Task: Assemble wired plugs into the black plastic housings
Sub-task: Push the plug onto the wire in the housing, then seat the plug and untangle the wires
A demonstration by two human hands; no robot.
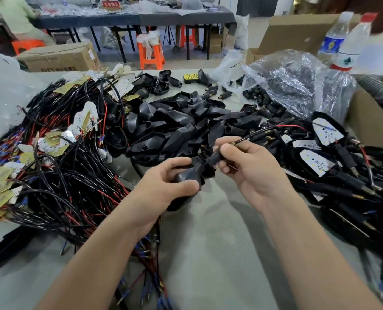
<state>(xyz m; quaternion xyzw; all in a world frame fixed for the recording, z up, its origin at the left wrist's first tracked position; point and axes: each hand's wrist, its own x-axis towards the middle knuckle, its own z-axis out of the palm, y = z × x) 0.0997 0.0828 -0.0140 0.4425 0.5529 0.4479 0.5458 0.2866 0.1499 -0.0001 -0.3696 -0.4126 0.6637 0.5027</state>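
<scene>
Plugs (252,95) in clear bag (298,79), blk housings (181,121) loose nr it

Assembly workshop. Grey table (208,253) carries heaped black plastic housings (175,121) and bundled red-and-black wire harnesses (63,186). Brown cardboard cartons (58,57), orange plastic stools (152,62) and a second long dark table (130,19) stand behind.

The only bare table (208,253) is the near strip between the forearms, running up to the left hand (163,182) and right hand (248,166), which hold a housing (189,175) and plug (215,157) there. Stray wires (145,285) cross its near left. A wire tangle (63,175) walls the left, loose housings (175,121) pile up beyond, and finished assemblies (342,171) crowd the right, with a plastic bag (293,81) far right.
</scene>
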